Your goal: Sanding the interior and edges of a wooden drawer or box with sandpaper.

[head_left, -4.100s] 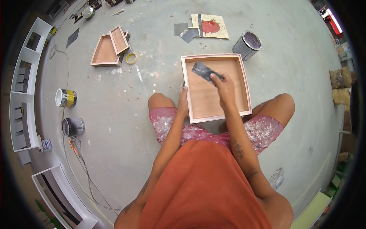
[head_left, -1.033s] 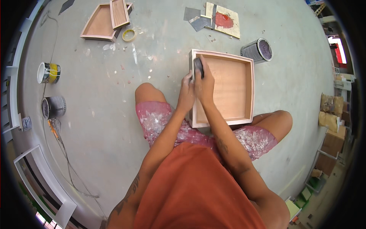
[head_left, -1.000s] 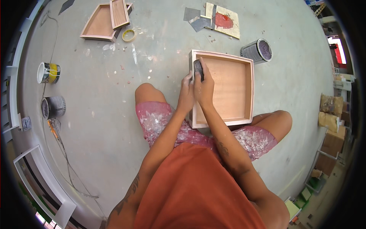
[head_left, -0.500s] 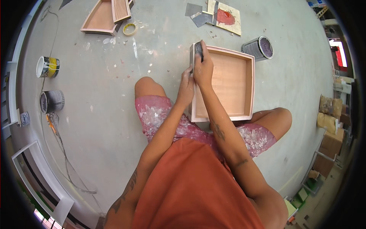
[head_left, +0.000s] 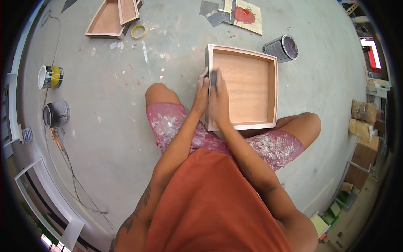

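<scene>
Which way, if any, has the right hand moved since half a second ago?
Yes: against the metal can, the right hand has come nearer the orange shirt.

Place was woodworking and painting workshop, shown by paint-spotted floor (head_left: 107, 145), paint cans (head_left: 275, 48), bare wooden drawers (head_left: 247, 90), tape roll (head_left: 133, 31).

Three wooden boxes are counted: one large box (head_left: 247, 90), with a wide box (head_left: 103, 21) and a narrow box (head_left: 127, 10) seen beyond its left side. Two hands are seen at its left wall, a left hand (head_left: 202, 93) and a right hand (head_left: 220, 98), by which one dark block (head_left: 213, 78) is held. Three larger cans are counted: a yellow-and-black can (head_left: 51, 77) and a grey can (head_left: 57, 114) left of the large box, a second grey can (head_left: 279, 49) just beyond its right corner. One tape roll (head_left: 133, 33) is found left of it; one red-patched board (head_left: 244, 16) is found beyond it.
</scene>
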Action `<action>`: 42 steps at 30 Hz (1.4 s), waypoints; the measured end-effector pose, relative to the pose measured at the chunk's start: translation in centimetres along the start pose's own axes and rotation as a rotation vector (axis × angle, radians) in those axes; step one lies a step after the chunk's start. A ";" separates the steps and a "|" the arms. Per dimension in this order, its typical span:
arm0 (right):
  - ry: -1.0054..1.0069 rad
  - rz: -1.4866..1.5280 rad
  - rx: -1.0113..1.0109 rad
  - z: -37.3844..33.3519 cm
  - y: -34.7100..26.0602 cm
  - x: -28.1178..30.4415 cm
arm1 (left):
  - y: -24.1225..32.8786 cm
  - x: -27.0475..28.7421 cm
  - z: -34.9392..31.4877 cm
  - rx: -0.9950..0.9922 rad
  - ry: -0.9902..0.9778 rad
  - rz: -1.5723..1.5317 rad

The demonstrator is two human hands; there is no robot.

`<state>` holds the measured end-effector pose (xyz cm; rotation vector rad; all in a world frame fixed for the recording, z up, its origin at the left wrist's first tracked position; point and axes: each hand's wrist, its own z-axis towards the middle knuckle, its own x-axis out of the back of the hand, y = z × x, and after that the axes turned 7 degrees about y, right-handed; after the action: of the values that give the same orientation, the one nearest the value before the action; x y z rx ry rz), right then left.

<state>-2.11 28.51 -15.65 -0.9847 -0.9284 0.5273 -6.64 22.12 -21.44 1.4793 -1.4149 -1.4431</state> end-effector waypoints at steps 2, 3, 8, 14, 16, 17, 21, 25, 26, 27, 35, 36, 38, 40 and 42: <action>0.039 -0.121 0.100 -1.6 0.2 0.5 | 0.4 -0.4 -0.2 0.027 -0.019 -0.036; 0.048 -0.101 0.063 -1.2 0.7 0.4 | 0.6 -0.5 -0.2 0.051 -0.033 -0.070; -0.089 0.124 -0.200 6.3 -1.8 -0.3 | 0.4 -0.6 -0.2 0.061 -0.055 -0.160; -0.009 -0.087 0.113 -2.9 -0.8 0.7 | -0.9 0.5 0.0 0.023 -0.032 -0.059; 0.020 -0.015 0.100 -0.3 0.0 -0.2 | 0.1 0.0 -0.2 0.073 -0.068 -0.137; 0.014 -0.016 0.100 2.4 -0.4 -0.6 | 0.2 -0.1 -0.1 0.074 -0.064 -0.140; -0.019 0.064 -0.098 5.4 -0.6 -0.5 | 0.2 -0.5 0.3 0.134 -0.085 -0.290; -0.005 -0.047 0.095 -3.5 -0.5 0.5 | -1.2 0.8 0.3 0.091 -0.060 -0.161; -0.009 -0.048 0.093 -3.2 -0.4 0.3 | -1.3 0.8 0.2 0.091 -0.060 -0.152; -0.010 -0.025 0.088 -2.1 -0.1 -0.2 | -1.3 1.0 0.2 0.094 -0.055 -0.152; 0.234 0.285 -0.011 11.7 0.4 -0.1 | -0.4 0.4 0.5 -0.029 -0.081 -0.025; 0.234 0.293 -0.015 10.8 0.0 1.3 | -0.5 1.0 0.3 -0.029 -0.078 -0.017; 0.097 0.214 -0.158 8.3 -0.5 5.0 | -0.2 1.8 0.3 0.077 -0.039 -0.046; 0.132 0.354 -0.397 6.7 -0.2 8.0 | 0.6 1.2 0.6 0.132 -0.044 -0.055; 0.172 0.499 -0.648 4.6 0.5 10.9 | 2.2 0.0 0.3 0.140 -0.043 -0.106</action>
<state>-0.32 38.96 -10.46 -1.8466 -0.7007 0.5521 -7.48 21.66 -19.49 1.6407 -1.5101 -1.4740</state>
